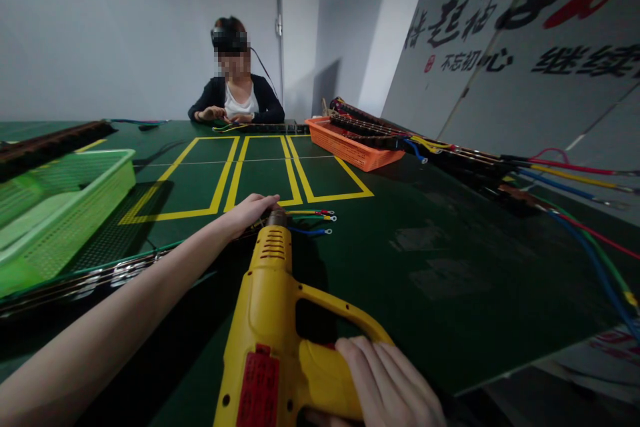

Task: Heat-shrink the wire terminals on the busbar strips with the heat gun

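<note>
My right hand (pixel 387 387) is wrapped round the handle of a yellow heat gun (pixel 270 320), whose nozzle points away from me at the end of a long dark cable strip (pixel 115 273). My left hand (pixel 249 210) reaches forward and rests, fingers curled, on that end just beside the nozzle. Short red, yellow, green and blue wires with ring terminals (pixel 315 221) stick out to the right of my left hand on the green table (pixel 425 240).
A green plastic basket (pixel 55 213) stands at the left. An orange basket (pixel 350 143) with more cable strips sits at the back right, and loose coloured wires (pixel 575 180) trail along the right. Another person (pixel 235 90) works at the far end. Yellow lines mark the table.
</note>
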